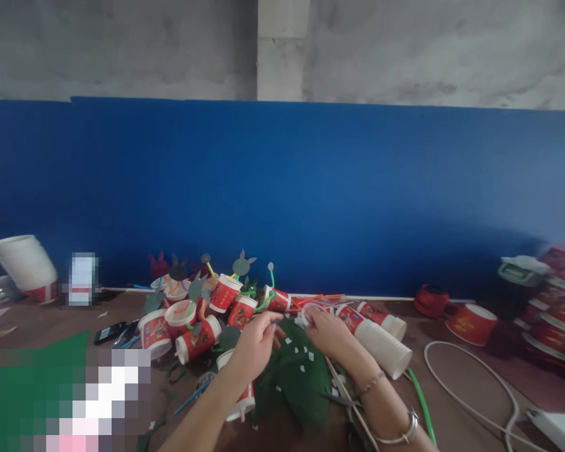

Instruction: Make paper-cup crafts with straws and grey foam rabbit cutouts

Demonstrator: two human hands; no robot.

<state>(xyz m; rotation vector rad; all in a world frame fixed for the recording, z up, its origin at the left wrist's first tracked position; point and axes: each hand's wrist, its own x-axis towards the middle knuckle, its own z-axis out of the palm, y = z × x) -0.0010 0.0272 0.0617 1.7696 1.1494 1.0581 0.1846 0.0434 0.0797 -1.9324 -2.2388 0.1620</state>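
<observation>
My left hand [257, 342] hovers over dark green sheets [306, 383], its fingers curled; a small dark thing may be at its fingertips, too small to name. To its right, my right hand [329, 333] is closed with fingertips down beside a small white piece [302, 319], and what it grips is hidden. White paper scraps [311, 357] lie scattered on the green sheets between the hands. Red-and-white paper cups [198, 339] with bent pipe-cleaner-like stems and grey animal-shaped cutouts [243, 263] crowd to the left. One cup [247, 402] lies under my left forearm.
Stacked paper cups [381, 345] lie beside my right forearm. Scissors [341, 399] and a thin stick [353, 402] are below it. A white cable [471, 351] loops at right near a power strip [558, 430]. A blue panel [282, 201] stands behind the table.
</observation>
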